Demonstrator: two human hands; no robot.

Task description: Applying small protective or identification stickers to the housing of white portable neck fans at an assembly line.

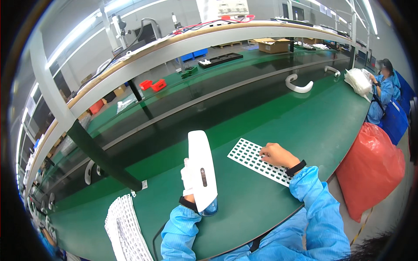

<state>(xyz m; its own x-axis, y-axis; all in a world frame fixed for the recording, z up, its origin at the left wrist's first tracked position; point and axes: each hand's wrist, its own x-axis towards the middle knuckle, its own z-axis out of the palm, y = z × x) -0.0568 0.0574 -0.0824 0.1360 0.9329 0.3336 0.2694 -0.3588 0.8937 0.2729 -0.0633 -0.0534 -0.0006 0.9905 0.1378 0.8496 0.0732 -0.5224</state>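
My left hand (187,177), in a white glove, grips a long white handheld device (201,156) from its left side. The device stands nearly upright in view, with a dark oval panel on its face and a see-through blue lower end. To its right, a white sheet (241,151) with rows of small dark rounded rectangles lies on the green table. My bare right hand (279,155) rests over the sheet's middle, thumb and fingers drawn together at its surface. Whatever is between those fingertips is hidden.
Several similar white sheets (124,228) lie overlapped at lower left, near a metal post (104,156). Beyond the table runs a dark conveyor belt (174,108) carrying curved white parts (300,88). At right are a red bag (370,169) and a seated co-worker (383,89) beside a white plastic bag (359,82).
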